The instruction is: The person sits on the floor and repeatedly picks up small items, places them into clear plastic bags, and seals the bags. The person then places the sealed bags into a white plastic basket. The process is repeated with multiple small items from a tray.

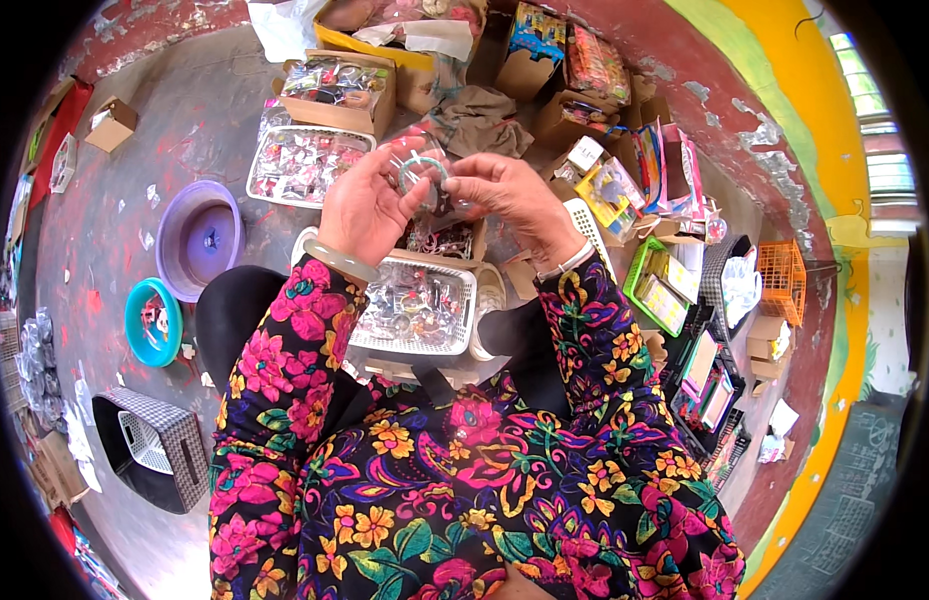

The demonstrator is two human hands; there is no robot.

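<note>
My left hand (363,205) and my right hand (507,195) meet above my lap, and both pinch a small clear plastic packet (423,170) with a pale green ring inside it. A pale bangle sits on my left wrist and a band on my right one. Both sleeves are black with bright flowers. Right below the hands a white plastic basket (463,312) rests on my knees, filled with several small clear packets of trinkets. Behind it stands a small cardboard box (477,240) with more packets.
On the floor to the left lie a purple basin (197,240), a teal bowl (150,322) and a dark checked crate (155,445). A white tray (305,165) and open cardboard boxes (337,92) of packets are ahead. A green basket (657,290) and an orange basket (782,280) stand to the right.
</note>
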